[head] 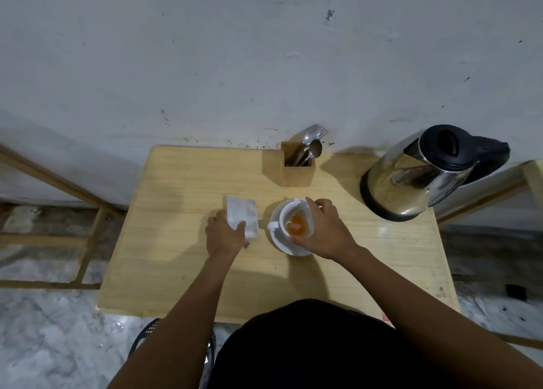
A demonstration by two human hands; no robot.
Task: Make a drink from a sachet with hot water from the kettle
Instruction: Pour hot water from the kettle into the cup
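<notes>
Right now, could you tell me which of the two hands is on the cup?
The right hand is on the white cup with orange contents; the left hand is on the white sachet beside it.

- Both bare arms reach forward, well apart.
- The left hand is palm down, its fingers curled in a grip.
- The right hand bends inward, fingers spread wide around something.

White cup holds orange powder.

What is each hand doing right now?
Left hand: closed on the white paper sachet.
Right hand: gripping the white ceramic cup holding orange powder.
</notes>
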